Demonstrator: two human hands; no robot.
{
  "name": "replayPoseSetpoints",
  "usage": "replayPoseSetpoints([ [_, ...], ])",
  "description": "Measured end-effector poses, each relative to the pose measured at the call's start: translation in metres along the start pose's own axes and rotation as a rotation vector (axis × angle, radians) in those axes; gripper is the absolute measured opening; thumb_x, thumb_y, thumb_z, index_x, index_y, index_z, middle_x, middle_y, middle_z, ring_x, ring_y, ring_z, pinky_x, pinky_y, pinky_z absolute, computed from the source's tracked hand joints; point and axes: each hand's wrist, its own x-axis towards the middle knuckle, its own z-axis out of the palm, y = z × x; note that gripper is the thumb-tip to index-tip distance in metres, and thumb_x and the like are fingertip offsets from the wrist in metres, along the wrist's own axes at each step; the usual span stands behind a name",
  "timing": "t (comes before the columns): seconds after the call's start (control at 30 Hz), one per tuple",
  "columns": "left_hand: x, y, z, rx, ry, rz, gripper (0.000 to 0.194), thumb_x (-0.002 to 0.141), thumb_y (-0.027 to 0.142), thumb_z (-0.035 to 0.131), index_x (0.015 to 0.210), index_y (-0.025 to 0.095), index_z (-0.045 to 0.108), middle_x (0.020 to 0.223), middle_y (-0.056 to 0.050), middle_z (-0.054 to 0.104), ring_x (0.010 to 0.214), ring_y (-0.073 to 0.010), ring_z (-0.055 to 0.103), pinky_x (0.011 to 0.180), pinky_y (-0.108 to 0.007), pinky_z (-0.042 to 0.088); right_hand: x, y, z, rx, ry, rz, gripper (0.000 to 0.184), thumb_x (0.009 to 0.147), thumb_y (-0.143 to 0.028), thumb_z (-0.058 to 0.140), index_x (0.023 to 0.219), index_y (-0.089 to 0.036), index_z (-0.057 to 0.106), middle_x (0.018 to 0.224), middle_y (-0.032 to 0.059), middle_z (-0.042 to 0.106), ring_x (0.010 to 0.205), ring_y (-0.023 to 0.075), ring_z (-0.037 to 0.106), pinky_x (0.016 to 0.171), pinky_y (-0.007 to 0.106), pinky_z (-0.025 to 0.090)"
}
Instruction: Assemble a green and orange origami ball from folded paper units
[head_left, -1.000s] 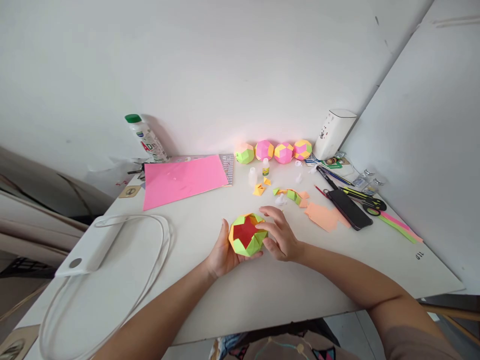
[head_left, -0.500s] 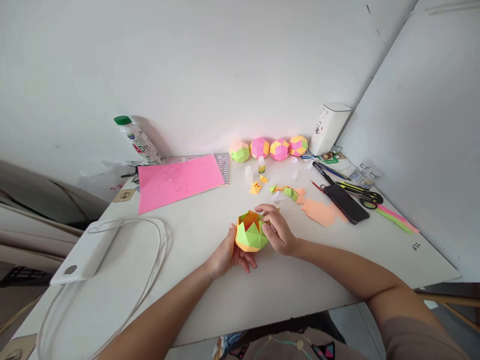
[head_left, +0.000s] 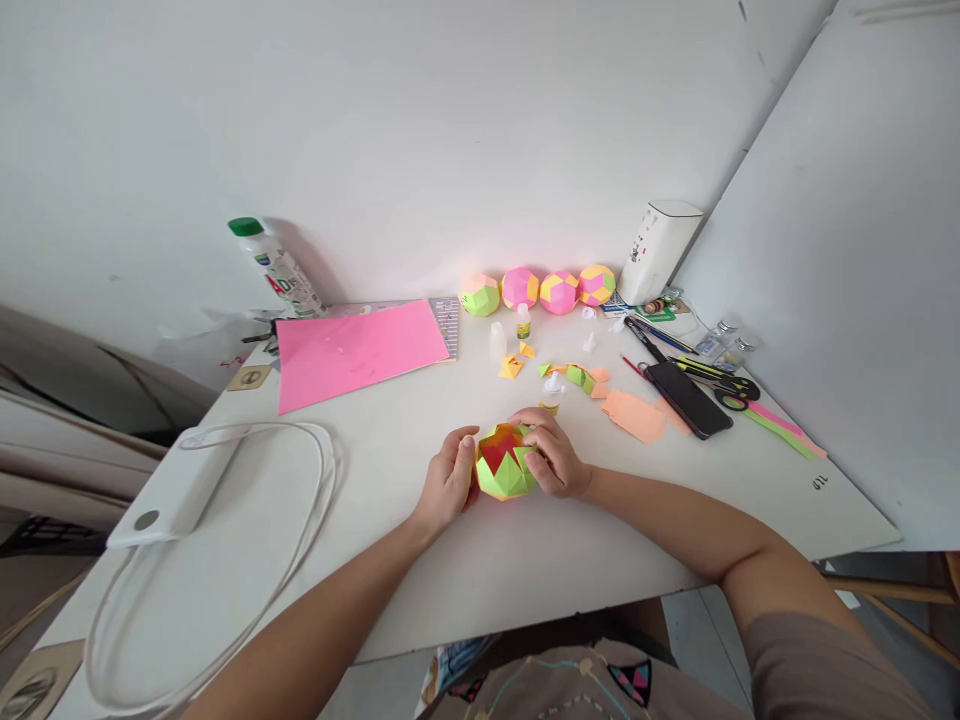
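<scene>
Left hand [head_left: 448, 472] and right hand [head_left: 553, 458], both partly closed, held an open-topped folded-paper ball [head_left: 506, 480] between them.
Squeezing too hard could have creased its green tips [head_left: 508, 466]; the right hand masked part of the ball, contact with the worktop [head_left: 390, 430] was unclear, and a small bottle [head_left: 550, 406] beyond was half hidden.

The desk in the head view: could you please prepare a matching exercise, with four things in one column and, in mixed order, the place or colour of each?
Column 1
1. open paper ball
2. phone
3. large flat sheet
4. bottle

Column 2
A. black, beside the scissors
B. white, with a green cap
C. between the left hand and the right hand
D. pink, left of the row of balls

Pairs: 1-C, 2-A, 3-D, 4-B
</scene>
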Motion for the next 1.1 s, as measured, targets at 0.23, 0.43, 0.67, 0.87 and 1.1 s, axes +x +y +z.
replayPoseSetpoints([
  [0.23,0.0008,-0.0008,0.001,-0.037,0.019,0.006,0.064,0.089,0.068,0.034,0.124,0.015,0.046,0.045,0.006,0.05,0.033,-0.0127,0.044,0.033,-0.021,0.031,0.0012,0.002,0.0005,-0.019,0.005,-0.004,0.008,0.092,-0.023,0.037,0.087,-0.022,0.043,0.112,0.0136,0.054,0.101,0.0251,0.054,0.085,0.048,0.048],
  [0.43,0.0002,0.0002,0.0004,-0.031,0.018,0.004,0.065,0.089,0.069,0.033,0.124,0.015,0.046,0.043,0.006,0.049,0.033,-0.0128,0.043,0.034,-0.021,0.032,0.0014,0.0033,0.0015,-0.025,-0.002,-0.004,0.008,0.092,-0.023,0.036,0.087,-0.022,0.042,0.111,0.0134,0.054,0.102,0.0249,0.053,0.084,0.047,0.048],
  [0.67,-0.0003,0.0011,-0.0004,-0.016,0.019,-0.005,0.064,0.09,0.068,0.031,0.125,0.016,0.045,0.046,0.005,0.05,0.035,-0.0129,0.044,0.034,-0.021,0.033,0.0013,0.0046,0.0027,-0.031,-0.007,0.008,0.009,0.093,-0.025,0.036,0.086,-0.022,0.041,0.111,0.0135,0.054,0.101,0.0246,0.053,0.083,0.046,0.049],
  [0.87,-0.0021,0.0048,-0.0009,0.007,0.025,-0.004,0.063,0.091,0.066,0.032,0.125,0.015,0.045,0.043,0.006,0.046,0.036,-0.0135,0.044,0.035,-0.022,0.034,0.0016,0.0062,0.0041,-0.034,-0.009,0.017,0.009,0.093,-0.025,0.035,0.086,-0.023,0.041,0.11,0.0135,0.054,0.101,0.0245,0.054,0.084,0.047,0.049],
  [1.1,-0.001,0.0041,-0.0003,0.005,0.041,-0.002,0.063,0.091,0.067,0.031,0.124,0.016,0.045,0.044,0.006,0.047,0.035,-0.0131,0.044,0.035,-0.022,0.036,-0.0004,0.0077,0.0049,-0.049,-0.032,0.067,0.011,0.093,-0.028,0.035,0.084,-0.023,0.04,0.111,0.0134,0.054,0.102,0.0242,0.054,0.086,0.047,0.049],
])
